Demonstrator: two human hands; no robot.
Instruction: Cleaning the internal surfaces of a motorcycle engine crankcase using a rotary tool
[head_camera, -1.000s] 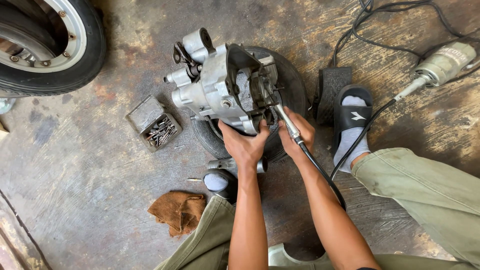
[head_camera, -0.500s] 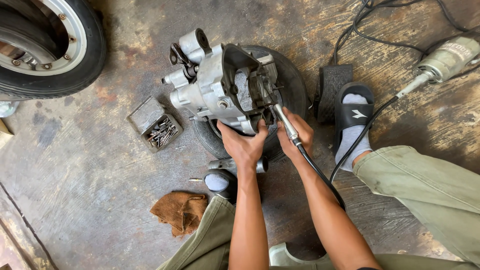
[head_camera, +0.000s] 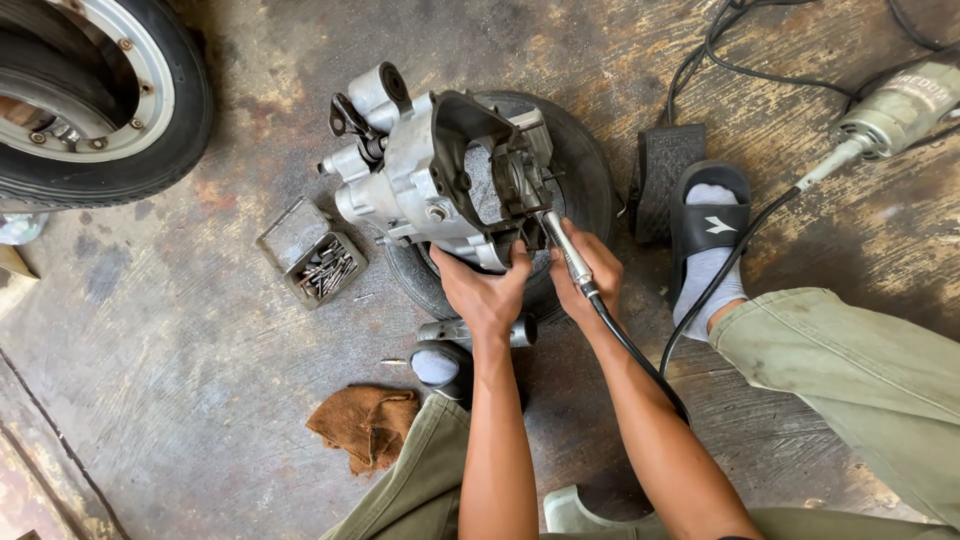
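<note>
Engine casing (head_camera: 430, 180), grey cast metal, sat tilted on a small dark tyre (head_camera: 590, 190) lying flat on the concrete floor (head_camera: 180, 400), mid-scene, slightly far from the person. Left hand (head_camera: 485, 295) gripped the casing's near lower edge, fingers curled over the rim, thumb spread out to the side. Right hand (head_camera: 590, 275) was closed around a slim metal handpiece (head_camera: 565, 250), pen-style, its tip pushed into the casing's open cavity. Black flexible shaft (head_camera: 720, 270) ran from the handpiece back past the right forearm, then up to a grey motor unit (head_camera: 895, 110) at far right. Black foot pedal (head_camera: 665, 180) lay just right of the tyre, beside a foot in a grey sock and black slide sandal (head_camera: 710, 225). Small open box of bits (head_camera: 315, 255) lay left of the casing, near it, not touching. Brown rag (head_camera: 365, 425) lay on the floor at near left, beside an olive trouser leg (head_camera: 420, 480). Short metal cylinder (head_camera: 450, 330) lay just near of the tyre, below the left wrist. Large wheel with silver rim (head_camera: 95, 95) filled the far left corner.
</note>
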